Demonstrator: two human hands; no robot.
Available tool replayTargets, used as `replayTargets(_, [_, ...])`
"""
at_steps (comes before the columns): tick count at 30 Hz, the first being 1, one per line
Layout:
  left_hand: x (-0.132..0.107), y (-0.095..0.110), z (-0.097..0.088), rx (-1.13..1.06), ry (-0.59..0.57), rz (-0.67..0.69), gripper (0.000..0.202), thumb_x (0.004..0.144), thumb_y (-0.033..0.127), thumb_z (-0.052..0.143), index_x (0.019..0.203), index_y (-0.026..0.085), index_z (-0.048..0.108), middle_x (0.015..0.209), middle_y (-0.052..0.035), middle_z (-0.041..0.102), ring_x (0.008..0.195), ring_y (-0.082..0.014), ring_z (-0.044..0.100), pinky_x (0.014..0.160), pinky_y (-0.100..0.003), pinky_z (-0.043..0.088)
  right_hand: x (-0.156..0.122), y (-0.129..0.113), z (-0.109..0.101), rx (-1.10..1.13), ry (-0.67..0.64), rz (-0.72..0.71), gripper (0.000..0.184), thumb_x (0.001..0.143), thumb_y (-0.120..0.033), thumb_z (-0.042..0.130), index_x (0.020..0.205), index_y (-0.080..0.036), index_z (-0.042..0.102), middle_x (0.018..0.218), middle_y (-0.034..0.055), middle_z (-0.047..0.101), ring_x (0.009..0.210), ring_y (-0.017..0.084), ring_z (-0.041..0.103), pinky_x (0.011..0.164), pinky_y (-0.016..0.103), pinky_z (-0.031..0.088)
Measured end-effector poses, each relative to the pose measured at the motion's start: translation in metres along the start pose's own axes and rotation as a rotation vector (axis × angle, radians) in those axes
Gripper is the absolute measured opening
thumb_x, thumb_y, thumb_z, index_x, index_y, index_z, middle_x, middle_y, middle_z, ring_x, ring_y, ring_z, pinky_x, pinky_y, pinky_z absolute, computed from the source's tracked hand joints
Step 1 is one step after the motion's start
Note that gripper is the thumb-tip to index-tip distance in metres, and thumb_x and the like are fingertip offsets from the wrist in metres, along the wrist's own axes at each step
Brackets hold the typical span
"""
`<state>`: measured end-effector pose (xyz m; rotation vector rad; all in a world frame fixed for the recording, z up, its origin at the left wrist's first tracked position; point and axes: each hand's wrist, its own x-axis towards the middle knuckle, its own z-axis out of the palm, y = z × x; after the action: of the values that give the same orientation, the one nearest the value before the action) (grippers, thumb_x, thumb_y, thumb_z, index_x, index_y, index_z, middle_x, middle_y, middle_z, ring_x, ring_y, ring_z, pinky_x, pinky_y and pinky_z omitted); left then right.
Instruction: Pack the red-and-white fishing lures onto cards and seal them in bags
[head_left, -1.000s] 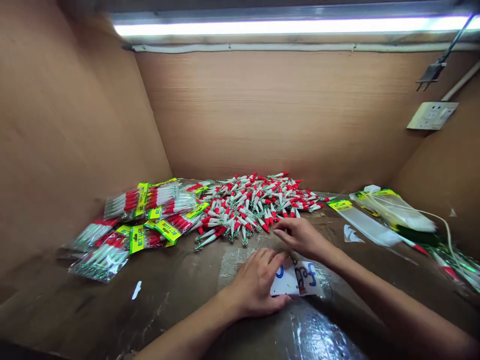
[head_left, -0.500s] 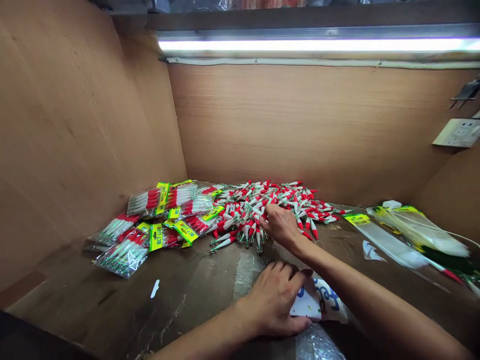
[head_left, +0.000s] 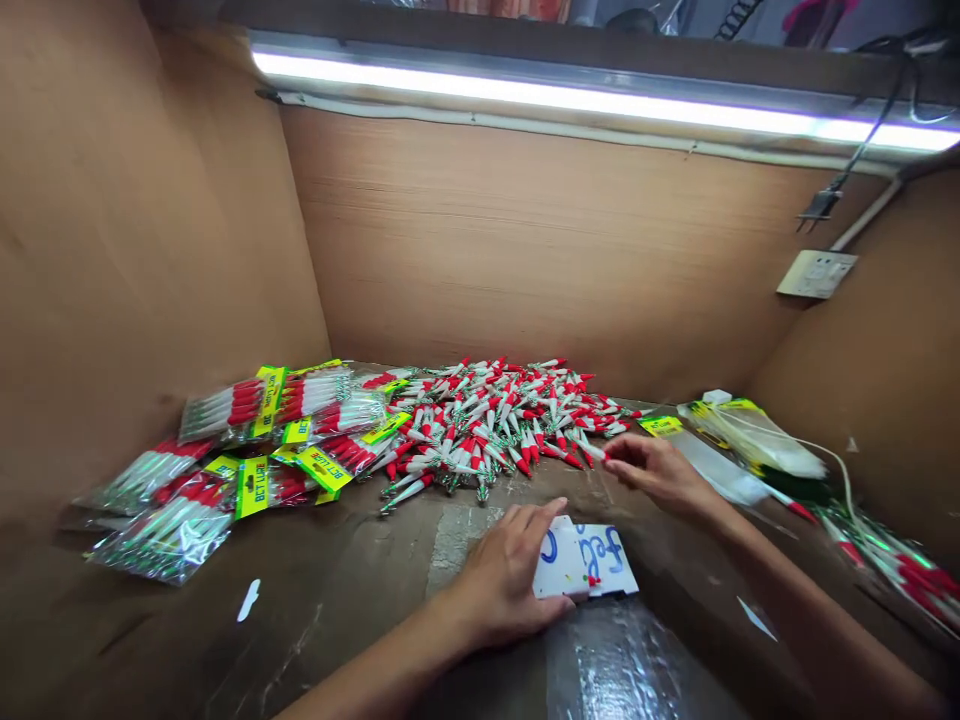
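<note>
My left hand [head_left: 510, 565] is wrapped round a small white box or block [head_left: 559, 565] with blue handwriting, thumb along its near side. A second white piece with blue writing [head_left: 611, 560] lies against its right end. My right hand [head_left: 664, 475] is closed in a pinch at the right edge of a loose pile of fishing lures [head_left: 480, 415]. Its fingertips are on the red end of one red-and-white lure [head_left: 589, 449]. The loose lures have white bodies, red ends and green-silver tips, and lie in all directions.
Packed lures in clear bags [head_left: 169, 530] with yellow labels are stacked at the left. Clear bags with yellow headers [head_left: 720, 470] lie at the right, with more lures [head_left: 907, 570] beyond them. A plug [head_left: 821, 205] hangs above a wall socket [head_left: 817, 273]. Clear tape [head_left: 615, 660] covers the table's near part.
My right hand has moved from the middle of the pile to its right edge, onto a lure. My left hand stays on the white box. The view has turned right.
</note>
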<state>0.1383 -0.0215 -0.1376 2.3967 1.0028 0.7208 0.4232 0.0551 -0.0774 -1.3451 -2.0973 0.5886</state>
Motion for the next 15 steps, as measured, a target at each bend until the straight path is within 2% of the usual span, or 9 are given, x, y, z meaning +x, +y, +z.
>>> replayTargets(3, [0.002, -0.005, 0.002, -0.028, 0.044, -0.005, 0.108, 0.070, 0.036, 0.083, 0.157, 0.031, 0.018, 0.146, -0.0095, 0.048, 0.130, -0.0313, 0.048, 0.111, -0.049, 0.041, -0.048, 0.018, -0.014, 0.010, -0.127, 0.071, 0.027, 0.092, -0.043, 0.061, 0.097, -0.021, 0.074, 0.083, 0.0041, 0.073, 0.073, 0.019, 0.064, 0.064, 0.028, 0.047])
replayTargets(6, [0.004, -0.004, 0.005, -0.026, 0.058, -0.002, 0.105, 0.073, 0.034, 0.081, 0.157, 0.031, 0.017, 0.146, -0.0090, 0.048, 0.130, -0.0304, 0.048, 0.111, -0.049, 0.041, -0.076, 0.019, -0.012, -0.029, -0.128, 0.057, 0.023, 0.092, -0.042, 0.063, 0.095, -0.023, 0.076, 0.090, 0.0055, 0.074, 0.080, 0.021, 0.065, 0.071, 0.030, 0.049])
replayTargets(11, [0.008, 0.002, 0.010, -0.035, 0.059, 0.033, 0.102, 0.075, 0.033, 0.079, 0.156, 0.030, 0.017, 0.148, -0.0100, 0.046, 0.131, -0.0303, 0.048, 0.112, -0.049, 0.039, -0.080, -0.006, 0.030, -0.148, -0.051, -0.077, 0.016, 0.095, -0.034, 0.063, 0.094, -0.024, 0.076, 0.089, 0.0047, 0.069, 0.087, 0.020, 0.063, 0.076, 0.029, 0.047])
replayTargets(13, [0.008, 0.002, 0.012, -0.043, 0.053, 0.037, 0.104, 0.073, 0.031, 0.080, 0.156, 0.029, 0.017, 0.146, -0.0101, 0.047, 0.130, -0.0300, 0.048, 0.112, -0.049, 0.039, -0.076, -0.016, 0.045, -0.191, -0.090, -0.160, 0.016, 0.097, -0.031, 0.061, 0.096, -0.025, 0.076, 0.090, 0.0048, 0.069, 0.089, 0.020, 0.061, 0.077, 0.029, 0.046])
replayTargets(15, [0.008, 0.000, 0.012, -0.042, 0.049, 0.034, 0.107, 0.072, 0.029, 0.080, 0.156, 0.029, 0.015, 0.146, -0.0102, 0.047, 0.130, -0.0298, 0.048, 0.111, -0.048, 0.040, -0.072, -0.023, 0.047, -0.208, -0.208, -0.260, 0.017, 0.097, -0.028, 0.061, 0.093, -0.027, 0.077, 0.090, 0.0046, 0.069, 0.091, 0.020, 0.060, 0.079, 0.029, 0.045])
